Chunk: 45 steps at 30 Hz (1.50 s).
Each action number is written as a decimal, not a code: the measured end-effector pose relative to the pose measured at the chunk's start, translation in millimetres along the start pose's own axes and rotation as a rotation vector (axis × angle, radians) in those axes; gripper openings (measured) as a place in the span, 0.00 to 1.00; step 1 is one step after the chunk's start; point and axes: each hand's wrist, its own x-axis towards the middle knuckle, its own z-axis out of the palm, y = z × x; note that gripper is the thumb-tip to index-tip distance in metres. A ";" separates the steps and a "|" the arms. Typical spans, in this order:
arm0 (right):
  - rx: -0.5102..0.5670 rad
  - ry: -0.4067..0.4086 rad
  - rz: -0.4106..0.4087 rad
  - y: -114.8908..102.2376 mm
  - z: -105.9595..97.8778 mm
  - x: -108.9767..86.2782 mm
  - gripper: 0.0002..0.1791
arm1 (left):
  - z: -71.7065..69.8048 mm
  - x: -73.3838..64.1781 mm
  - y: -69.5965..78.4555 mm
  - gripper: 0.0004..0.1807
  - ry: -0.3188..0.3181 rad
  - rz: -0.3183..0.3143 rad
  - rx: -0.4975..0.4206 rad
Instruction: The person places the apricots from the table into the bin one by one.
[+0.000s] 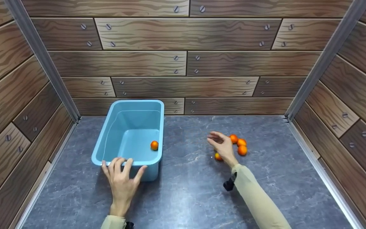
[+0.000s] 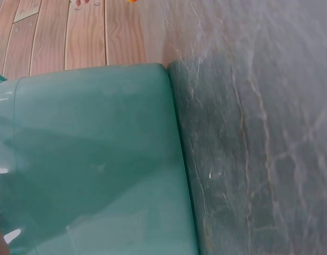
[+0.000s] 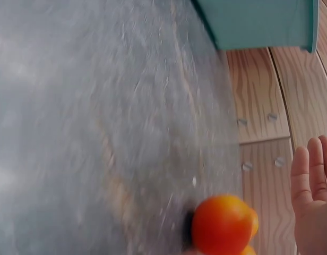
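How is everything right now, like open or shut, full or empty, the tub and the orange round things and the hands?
Blue tub: upright, open on top
Orange round thing in the tub: lying inside, alone
Loose orange round things: outside the tub, at least four showing
Left hand: touching the tub's near rim
Right hand: open, looks empty

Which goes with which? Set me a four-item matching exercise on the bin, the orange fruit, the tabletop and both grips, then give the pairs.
1. Left grip
2. Lone orange fruit
3. Right grip
4. Tabletop

A. inside the bin
B. grey, marbled
C. near the fruit group
D. on the bin's near rim

Pairs: 1-D, 2-A, 3-C, 4-B
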 end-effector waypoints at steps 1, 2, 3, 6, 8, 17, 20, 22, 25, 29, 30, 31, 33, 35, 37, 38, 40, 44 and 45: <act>-0.004 0.014 0.012 4.5 -3.8 1.3 0.21 | 0.3 0.0 -0.2 0.27 -0.004 0.001 0.003; -0.008 0.031 0.026 9.8 -7.8 3.0 0.22 | 0.5 0.0 0.0 0.27 -0.008 0.002 0.003; -0.015 0.055 0.034 15.0 -11.3 4.9 0.22 | 0.6 -0.1 0.2 0.27 -0.010 0.002 0.003; -0.008 0.135 0.058 28.5 -21.7 8.7 0.23 | 0.0 -1.4 1.5 0.27 -0.019 -0.007 0.002; 0.005 0.182 0.069 33.6 -28.3 7.0 0.24 | -0.7 -2.9 2.6 0.27 -0.020 -0.012 -0.001; 0.046 0.252 0.084 53.3 -54.3 -6.8 0.24 | -3.4 -5.6 4.1 0.27 -0.011 -0.021 -0.017; 0.041 0.311 0.118 57.8 -63.8 -8.1 0.25 | -2.8 -4.4 3.7 0.27 -0.012 -0.015 -0.016; 0.038 0.343 0.147 59.4 -70.8 -8.4 0.25 | -2.0 -4.1 3.2 0.27 -0.011 -0.013 -0.014; 0.077 0.364 0.208 61.4 -80.6 -9.0 0.25 | -1.4 -3.8 2.6 0.26 -0.010 -0.012 -0.010; 0.092 0.409 0.255 66.3 -93.0 -9.8 0.25 | -1.0 -3.6 2.1 0.27 -0.007 -0.010 -0.007; 0.093 0.420 0.262 68.0 -96.0 -9.8 0.25 | -1.0 -3.4 2.1 0.27 -0.007 -0.009 -0.005; 0.072 0.438 0.256 70.0 -99.0 -9.6 0.25 | -0.9 -3.2 2.0 0.27 -0.007 -0.008 -0.006; 0.026 0.465 0.245 74.0 -104.6 -8.7 0.26 | -0.7 -2.9 1.6 0.27 -0.006 -0.007 -0.008; 0.013 0.482 0.245 77.2 -109.2 -7.8 0.26 | -0.6 -2.4 1.4 0.27 -0.007 -0.007 -0.007; -0.007 0.493 0.244 79.9 -112.7 -7.1 0.26 | -0.8 -2.1 1.1 0.27 -0.007 -0.008 -0.010; -0.009 0.490 0.251 81.2 -114.2 -6.7 0.26 | -1.0 -1.9 1.0 0.27 -0.008 -0.009 -0.009; -0.017 0.483 0.269 83.9 -116.4 -5.9 0.26 | -1.3 -1.6 0.9 0.27 -0.012 -0.010 -0.007; -0.046 0.447 0.294 90.0 -118.9 -3.4 0.29 | -1.3 -0.5 0.6 0.28 -0.013 -0.007 0.000; -0.046 0.437 0.302 91.2 -119.3 -2.9 0.29 | -1.2 -0.3 0.5 0.28 -0.013 -0.005 0.001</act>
